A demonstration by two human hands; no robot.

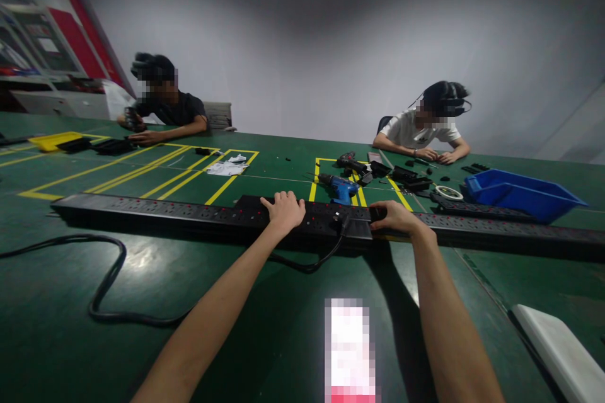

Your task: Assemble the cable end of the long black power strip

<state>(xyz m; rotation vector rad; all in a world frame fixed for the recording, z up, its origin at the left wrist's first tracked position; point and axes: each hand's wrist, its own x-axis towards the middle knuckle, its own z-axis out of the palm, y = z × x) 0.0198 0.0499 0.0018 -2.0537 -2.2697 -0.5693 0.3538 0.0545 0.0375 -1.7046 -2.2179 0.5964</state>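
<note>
A long black power strip (189, 213) with rows of sockets and small red lights lies across the green table. My left hand (287, 213) rests over its middle, thumb out to the left and fingers bent over the far edge. My right hand (396, 217) is closed at the side of a plain black section, thumb and fingers around its edge. Between my hands, a black plug (346, 221) sits in the strip, and its cable (312, 267) loops down toward me. More socketed strip (496, 227) continues right of my right hand; whether it is a separate piece, I cannot tell.
Beyond the strip lie a blue cordless drill (338, 187), another drill (352, 162), black parts and a blue bin (524, 195). A lit, blurred-out screen (350, 346) and a white object (558, 346) are near me. Two people sit across the table.
</note>
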